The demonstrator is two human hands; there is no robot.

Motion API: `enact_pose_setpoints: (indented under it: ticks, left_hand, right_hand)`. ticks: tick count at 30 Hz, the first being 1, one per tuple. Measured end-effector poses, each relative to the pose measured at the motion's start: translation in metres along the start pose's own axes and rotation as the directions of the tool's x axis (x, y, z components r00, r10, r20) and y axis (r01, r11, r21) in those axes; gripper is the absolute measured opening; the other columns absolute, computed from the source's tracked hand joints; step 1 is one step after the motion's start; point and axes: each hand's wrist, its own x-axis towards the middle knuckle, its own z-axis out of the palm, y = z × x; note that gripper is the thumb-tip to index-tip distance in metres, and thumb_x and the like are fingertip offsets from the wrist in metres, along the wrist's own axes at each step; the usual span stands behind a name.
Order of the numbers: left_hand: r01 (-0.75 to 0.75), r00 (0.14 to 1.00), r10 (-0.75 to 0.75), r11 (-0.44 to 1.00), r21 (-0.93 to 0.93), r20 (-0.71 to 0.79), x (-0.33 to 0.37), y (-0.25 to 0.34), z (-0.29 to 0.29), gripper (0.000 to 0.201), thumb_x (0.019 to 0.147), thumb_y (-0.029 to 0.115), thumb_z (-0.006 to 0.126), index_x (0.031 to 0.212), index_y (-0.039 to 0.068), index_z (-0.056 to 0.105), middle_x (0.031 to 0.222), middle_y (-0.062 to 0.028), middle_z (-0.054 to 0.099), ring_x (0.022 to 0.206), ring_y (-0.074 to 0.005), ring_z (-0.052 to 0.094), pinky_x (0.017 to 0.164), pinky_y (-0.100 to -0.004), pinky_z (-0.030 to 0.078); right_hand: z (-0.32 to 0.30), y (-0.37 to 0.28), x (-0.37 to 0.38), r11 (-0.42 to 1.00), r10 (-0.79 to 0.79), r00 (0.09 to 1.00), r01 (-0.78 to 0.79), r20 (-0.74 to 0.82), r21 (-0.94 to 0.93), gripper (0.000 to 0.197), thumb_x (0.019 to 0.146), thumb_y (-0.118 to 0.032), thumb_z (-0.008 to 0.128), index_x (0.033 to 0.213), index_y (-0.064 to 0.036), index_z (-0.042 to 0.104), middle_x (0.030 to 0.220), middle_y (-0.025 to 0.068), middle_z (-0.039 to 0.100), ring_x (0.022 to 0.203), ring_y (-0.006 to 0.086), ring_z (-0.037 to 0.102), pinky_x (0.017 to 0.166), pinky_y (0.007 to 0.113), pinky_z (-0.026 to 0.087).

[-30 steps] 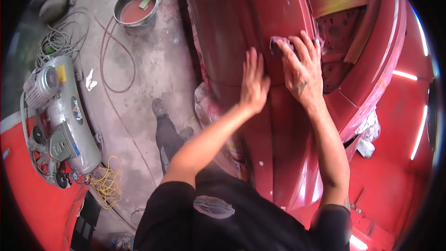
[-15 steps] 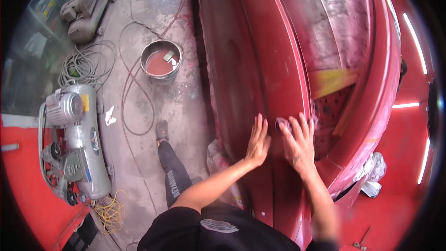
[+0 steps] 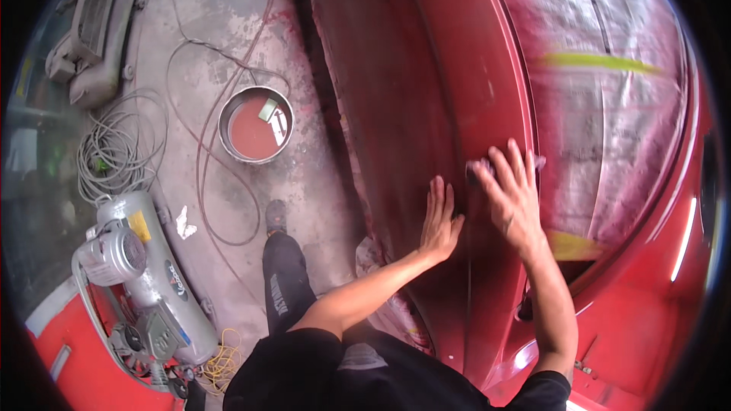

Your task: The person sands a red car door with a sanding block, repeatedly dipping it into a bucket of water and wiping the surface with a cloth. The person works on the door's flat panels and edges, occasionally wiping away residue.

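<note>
My left hand (image 3: 442, 222) lies flat on the red car body panel (image 3: 403, 129), its fingers stretched out and holding nothing. To its right, my right hand (image 3: 512, 199) presses a thin purplish-grey abrasive pad (image 3: 480, 167) against the panel, close to the raised edge by the window opening. Most of the pad is hidden beneath the fingers; it shows only beside the index finger and past the outer fingers. Both arms reach forward over the panel. The panel has a dull, reddish surface with darker patches.
A bucket of reddish water (image 3: 255, 133) with a light block in it stands on the floor to the left, beside looping hoses (image 3: 202, 152). A grey air compressor (image 3: 156, 281) is at lower left. Masking sheet (image 3: 579, 129) with yellow tape covers the car's window area.
My view has shifted and turned. My right hand has slid forward along the panel's edge with the pad. My left hand stays flat on the panel, now a bit behind it.
</note>
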Motion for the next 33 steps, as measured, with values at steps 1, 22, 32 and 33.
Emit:
enact_pose_setpoints:
  ticks: [1,22,32,33]
  left_hand:
    - [-0.023,0.999,0.023,1.000,-0.008,-0.023,0.025,-0.002,-0.008,0.074,0.109,0.025,0.047,0.166,-0.006,0.011,0.174,-0.0312,0.002,0.160,-0.0523,0.007,0.128,-0.0617,0.016]
    - [-0.005,0.918,-0.050,0.990,-0.139,-0.393,0.352,-0.094,-0.129,0.072,0.115,0.041,0.031,0.164,-0.009,0.017,0.173,-0.0318,0.009,0.161,-0.0467,0.009,0.131,-0.0519,0.012]
    - [0.145,0.984,-0.160,0.976,-0.161,-0.084,0.000,-0.030,0.001,0.080,0.108,0.026,0.050,0.168,0.000,0.006,0.175,-0.0289,0.002,0.161,-0.0506,0.004,0.129,-0.0611,0.015]
    - [0.154,0.983,-0.167,0.976,-0.151,-0.081,0.014,-0.032,-0.003,0.078,0.108,0.026,0.048,0.168,-0.001,0.007,0.175,-0.0287,0.002,0.161,-0.0505,0.005,0.129,-0.0606,0.014]
  right_hand:
    - [-0.001,0.013,0.030,1.000,-0.007,0.998,0.007,-0.056,0.011,0.063,0.085,-0.004,0.064,0.146,-0.0176,0.059,0.148,0.0192,0.054,0.150,0.0466,0.039,0.123,0.068,0.027]
    - [-0.008,0.049,0.133,0.968,-0.187,0.976,0.203,-0.115,0.147,0.057,0.082,-0.002,0.074,0.137,-0.0126,0.064,0.132,0.0155,0.065,0.135,0.0402,0.057,0.118,0.060,0.042]
    - [-0.002,0.055,0.126,0.971,-0.235,0.959,0.237,-0.162,-0.004,0.054,0.089,-0.003,0.073,0.141,-0.0119,0.061,0.132,0.0156,0.064,0.134,0.0395,0.057,0.119,0.060,0.040]
    - [-0.001,0.058,0.120,0.980,-0.196,0.971,0.200,-0.135,0.019,0.053,0.087,-0.002,0.074,0.139,-0.0096,0.063,0.139,0.0164,0.062,0.141,0.0401,0.053,0.123,0.060,0.035]
